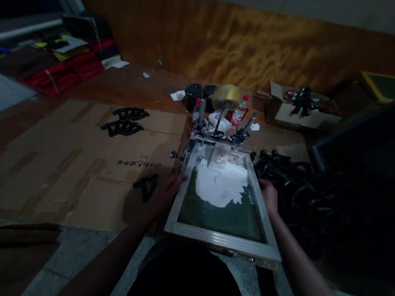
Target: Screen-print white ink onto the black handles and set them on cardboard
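A screen printing frame (224, 240) with a metal rim lies before me, clamped at its far end. White ink (220, 184) covers much of its green mesh, and a squeegee (220, 154) rests at the far end of the ink. My left hand (168, 191) is at the frame's left side, its fingers dim and partly hidden at the rim. Against the right side is my right hand (269, 196), fingers bent toward the rim and partly out of sight. Near my left hand, a black plastic piece (145, 186) lies on the cardboard.
Two more black pieces (123, 127) lie farther back on the cardboard sheet (54, 150). A heap of black pieces (299, 197) is at the right. Behind the clamps stand a red-capped bottle (240, 111), a tape roll (226, 93) and dark jars (193, 95). An open carton (287, 113) stands back right.
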Action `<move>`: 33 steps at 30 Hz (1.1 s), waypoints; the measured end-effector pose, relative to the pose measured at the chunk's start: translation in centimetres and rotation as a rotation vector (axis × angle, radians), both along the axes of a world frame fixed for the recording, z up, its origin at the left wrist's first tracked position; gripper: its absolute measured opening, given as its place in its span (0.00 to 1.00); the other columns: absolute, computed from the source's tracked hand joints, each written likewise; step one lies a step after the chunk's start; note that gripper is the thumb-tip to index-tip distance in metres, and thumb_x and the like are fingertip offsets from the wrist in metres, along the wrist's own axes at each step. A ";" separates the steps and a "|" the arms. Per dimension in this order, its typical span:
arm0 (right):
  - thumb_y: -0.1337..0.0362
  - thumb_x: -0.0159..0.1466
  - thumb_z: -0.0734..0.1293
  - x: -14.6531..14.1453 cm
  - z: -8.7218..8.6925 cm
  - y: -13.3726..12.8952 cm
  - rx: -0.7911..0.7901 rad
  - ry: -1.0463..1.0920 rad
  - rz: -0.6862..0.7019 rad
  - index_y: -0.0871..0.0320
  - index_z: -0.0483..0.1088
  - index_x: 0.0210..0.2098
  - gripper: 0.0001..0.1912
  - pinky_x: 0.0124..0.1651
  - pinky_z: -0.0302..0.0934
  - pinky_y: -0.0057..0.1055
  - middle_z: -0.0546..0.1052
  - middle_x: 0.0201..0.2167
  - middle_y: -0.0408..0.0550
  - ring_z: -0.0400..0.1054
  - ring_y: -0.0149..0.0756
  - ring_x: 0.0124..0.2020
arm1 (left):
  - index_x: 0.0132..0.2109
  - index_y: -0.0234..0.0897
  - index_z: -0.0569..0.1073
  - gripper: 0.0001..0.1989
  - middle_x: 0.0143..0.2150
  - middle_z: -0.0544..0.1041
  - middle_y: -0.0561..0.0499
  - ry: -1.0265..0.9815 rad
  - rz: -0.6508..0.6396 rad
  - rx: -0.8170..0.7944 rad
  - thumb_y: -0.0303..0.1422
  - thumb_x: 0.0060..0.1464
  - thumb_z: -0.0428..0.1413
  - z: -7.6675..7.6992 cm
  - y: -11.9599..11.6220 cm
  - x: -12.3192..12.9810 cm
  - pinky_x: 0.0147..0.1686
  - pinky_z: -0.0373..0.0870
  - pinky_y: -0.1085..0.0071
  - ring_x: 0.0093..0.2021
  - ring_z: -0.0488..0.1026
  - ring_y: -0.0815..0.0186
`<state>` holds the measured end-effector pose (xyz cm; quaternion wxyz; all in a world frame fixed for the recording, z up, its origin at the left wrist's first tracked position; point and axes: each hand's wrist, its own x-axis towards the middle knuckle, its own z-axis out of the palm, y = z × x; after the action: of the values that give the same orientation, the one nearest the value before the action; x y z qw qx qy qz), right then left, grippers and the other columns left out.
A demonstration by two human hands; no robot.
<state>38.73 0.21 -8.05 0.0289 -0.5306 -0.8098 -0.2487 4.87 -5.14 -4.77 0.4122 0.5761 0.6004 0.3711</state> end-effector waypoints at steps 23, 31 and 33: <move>0.72 0.62 0.63 -8.8 1.4 -2.3 -0.591 0.361 0.368 0.59 0.73 0.40 0.09 0.43 0.62 0.34 0.77 0.38 0.54 0.68 0.42 0.42 | 0.64 0.33 0.65 0.29 0.51 0.80 0.41 0.027 -0.017 -0.206 0.41 0.59 0.51 -8.0 -0.7 0.6 0.51 0.72 0.59 0.48 0.78 0.56; 0.69 0.64 0.64 -9.1 1.8 -1.3 -0.593 0.475 0.336 0.57 0.71 0.54 0.19 0.46 0.63 0.32 0.78 0.44 0.53 0.71 0.40 0.45 | 0.66 0.33 0.63 0.32 0.51 0.79 0.41 -0.007 -0.009 -0.231 0.42 0.58 0.52 -7.0 -0.6 0.5 0.51 0.72 0.58 0.47 0.77 0.56; 0.65 0.65 0.65 -9.3 3.9 1.7 -0.546 0.523 0.183 0.55 0.66 0.62 0.25 0.47 0.63 0.32 0.77 0.49 0.53 0.71 0.41 0.47 | 0.67 0.33 0.61 0.34 0.49 0.80 0.42 -0.021 -0.037 -0.242 0.42 0.57 0.52 -5.9 -0.6 0.2 0.49 0.73 0.59 0.46 0.78 0.56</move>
<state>29.42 1.94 -4.16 0.1142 -0.4899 -0.8554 0.1235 5.04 -5.72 -10.71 0.4917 0.5294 0.6256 0.2942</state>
